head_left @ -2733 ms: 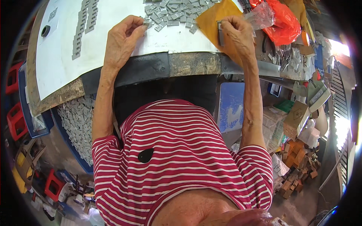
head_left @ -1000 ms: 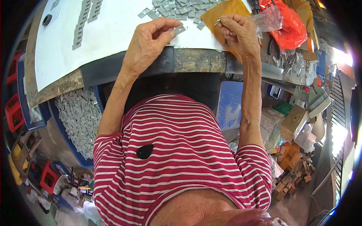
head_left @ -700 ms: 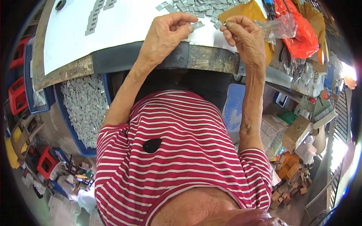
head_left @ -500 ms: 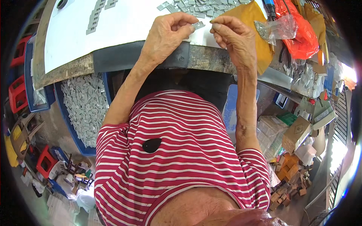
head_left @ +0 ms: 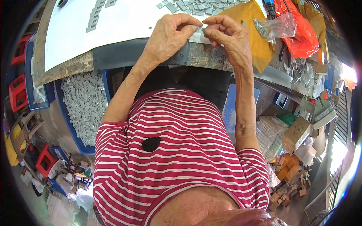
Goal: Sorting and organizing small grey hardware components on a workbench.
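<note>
This is a small, crowded workshop for piecework. The worn tabletop [head_left: 71,67] carries a white sheet [head_left: 124,22] with heaps of small grey parts [head_left: 196,5]. A blue bin [head_left: 85,105] beside it brims with the same grey pieces. Cardboard boxes [head_left: 298,133], plastic bags [head_left: 298,26] and red crates [head_left: 19,92] crowd the floor all round.

Fingers [head_left: 196,28] hide most of the small grey piece [head_left: 203,28].

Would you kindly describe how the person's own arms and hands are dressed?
Both hands, the left hand and the right hand, are bare, with no gloves. The forearms are bare too. A red and white striped shirt with short sleeves covers only the upper arms.
</note>
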A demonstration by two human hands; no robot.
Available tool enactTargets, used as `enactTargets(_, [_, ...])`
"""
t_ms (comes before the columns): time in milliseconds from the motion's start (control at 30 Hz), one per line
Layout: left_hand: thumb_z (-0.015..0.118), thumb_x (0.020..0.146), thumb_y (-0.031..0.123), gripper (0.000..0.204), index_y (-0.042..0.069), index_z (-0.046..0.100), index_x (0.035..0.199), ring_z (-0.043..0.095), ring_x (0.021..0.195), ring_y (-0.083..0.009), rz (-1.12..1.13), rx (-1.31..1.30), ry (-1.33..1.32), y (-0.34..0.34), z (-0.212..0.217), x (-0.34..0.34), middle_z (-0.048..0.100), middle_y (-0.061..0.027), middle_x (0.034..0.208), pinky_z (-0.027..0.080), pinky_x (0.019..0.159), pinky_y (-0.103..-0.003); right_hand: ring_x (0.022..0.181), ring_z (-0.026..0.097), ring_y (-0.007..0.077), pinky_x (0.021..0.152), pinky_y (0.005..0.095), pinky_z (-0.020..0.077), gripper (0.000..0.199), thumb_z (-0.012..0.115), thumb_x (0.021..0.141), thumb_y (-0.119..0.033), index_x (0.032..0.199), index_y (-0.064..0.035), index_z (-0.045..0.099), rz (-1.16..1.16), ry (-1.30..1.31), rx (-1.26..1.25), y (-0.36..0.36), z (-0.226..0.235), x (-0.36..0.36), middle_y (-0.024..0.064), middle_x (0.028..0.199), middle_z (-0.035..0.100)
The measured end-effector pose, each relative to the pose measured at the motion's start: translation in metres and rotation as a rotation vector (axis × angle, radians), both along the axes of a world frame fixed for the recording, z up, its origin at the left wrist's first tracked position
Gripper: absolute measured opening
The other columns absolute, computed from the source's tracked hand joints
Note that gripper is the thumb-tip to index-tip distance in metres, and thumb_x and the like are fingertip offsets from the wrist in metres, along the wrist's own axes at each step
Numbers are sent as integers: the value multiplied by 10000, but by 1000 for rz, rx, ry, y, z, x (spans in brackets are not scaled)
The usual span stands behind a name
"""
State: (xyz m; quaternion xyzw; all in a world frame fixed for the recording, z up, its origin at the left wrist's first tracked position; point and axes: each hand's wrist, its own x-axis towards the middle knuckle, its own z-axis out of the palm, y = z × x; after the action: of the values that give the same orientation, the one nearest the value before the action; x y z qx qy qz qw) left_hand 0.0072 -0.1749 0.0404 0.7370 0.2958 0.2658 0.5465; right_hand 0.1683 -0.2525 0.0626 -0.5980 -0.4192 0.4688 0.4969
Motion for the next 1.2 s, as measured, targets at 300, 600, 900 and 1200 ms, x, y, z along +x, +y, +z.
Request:
enactTargets(300, [524,839,155,180,46,638,926,516,623,-76,-39,168,-7,-2,-1,2,596,-15,720,421,582,-207,538,495,33,468,144,385,176,634,749,-61,907,-12,575,40,-28,-81,-1,1,3,4,679,574])
enactTargets(600, [530,833,171,182,60,645,919,501,600,-77,-102,59,69,0,0,2,576,-6,669,413,573,-207,561,512,50,488,156,406,163,632,751,-62,894,-11,572,79,-54,-72,-3,-2,5,9,680,573])
enactTargets(900, [555,808,122,168,39,626,936,559,662,-104,-69,123,33,3,0,5,606,-35,720,449,605,-237,573,490,34,494,161,394,137,591,755,-31,881,17,563,-139,-56,16,1,-8,-10,-4,685,548])
enactTargets(1200, [581,725,54,173,-23,576,880,586,671,-252,-64,530,33,14,4,2,590,-145,798,467,605,-304,561,477,50,499,181,380,119,589,773,-81,843,16,583,-115,-22,-45,12,-8,-10,-1,653,544])
